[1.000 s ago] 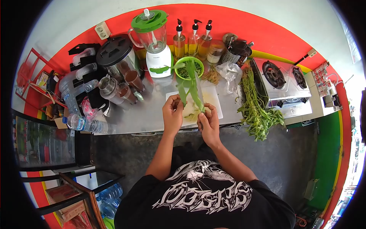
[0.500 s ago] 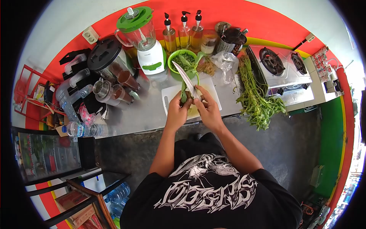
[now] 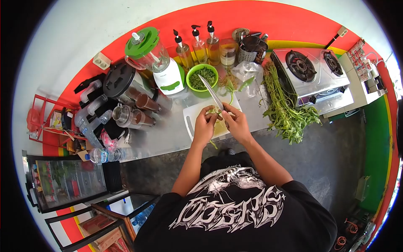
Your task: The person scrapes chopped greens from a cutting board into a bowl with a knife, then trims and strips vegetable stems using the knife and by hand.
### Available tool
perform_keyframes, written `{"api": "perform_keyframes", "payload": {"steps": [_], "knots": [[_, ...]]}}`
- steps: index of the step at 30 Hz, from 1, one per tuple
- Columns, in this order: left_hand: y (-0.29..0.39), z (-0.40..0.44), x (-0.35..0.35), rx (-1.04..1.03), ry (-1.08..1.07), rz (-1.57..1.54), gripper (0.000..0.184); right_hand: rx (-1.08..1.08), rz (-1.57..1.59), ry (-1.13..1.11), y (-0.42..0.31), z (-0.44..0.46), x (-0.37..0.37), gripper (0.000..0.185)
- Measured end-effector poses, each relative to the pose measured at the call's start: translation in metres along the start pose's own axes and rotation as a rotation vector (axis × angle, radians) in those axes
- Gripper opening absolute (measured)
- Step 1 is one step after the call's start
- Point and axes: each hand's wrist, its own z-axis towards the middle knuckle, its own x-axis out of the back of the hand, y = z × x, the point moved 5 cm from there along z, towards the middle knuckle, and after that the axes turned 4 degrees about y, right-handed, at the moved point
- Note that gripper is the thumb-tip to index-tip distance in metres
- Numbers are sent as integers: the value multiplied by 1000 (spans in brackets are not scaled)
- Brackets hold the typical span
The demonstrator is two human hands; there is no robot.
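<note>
Over the white cutting board [image 3: 193, 112], my two hands are close together. My right hand [image 3: 236, 125] is closed round the handle of a knife [image 3: 213, 93], its blade pointing up and away toward the bowl. My left hand [image 3: 205, 126] pinches a leafy green stem [image 3: 231, 95]; one leaf sticks out past the knife on the right, and a stem end hangs below the hands. Fingers hide the stem's middle. Just beyond the board stands a green bowl [image 3: 201, 93] filled with chopped greens [image 3: 200, 79].
A bundle of leafy stalks [image 3: 289, 113] lies right, beside a gas stove [image 3: 310, 75]. Behind are a blender [image 3: 166, 71], pump bottles [image 3: 197, 46], a utensil holder [image 3: 247, 54] and a plastic bag [image 3: 247, 72]. Tumblers [image 3: 145, 103] and a water bottle [image 3: 105, 155] stand left.
The leafy part of the stem has swung from in front of the bowl to the right of the knife, uncovering the chopped greens. The whole view has shifted and tilted slightly.
</note>
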Motion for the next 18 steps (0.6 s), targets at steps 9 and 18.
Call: {"api": "perform_keyframes", "payload": {"steps": [9, 18], "knots": [[8, 18, 0, 21, 28, 208, 40, 107, -282, 14, 1, 26, 10, 43], [5, 21, 10, 11, -70, 165, 34, 176, -254, -24, -3, 33, 7, 42]]}}
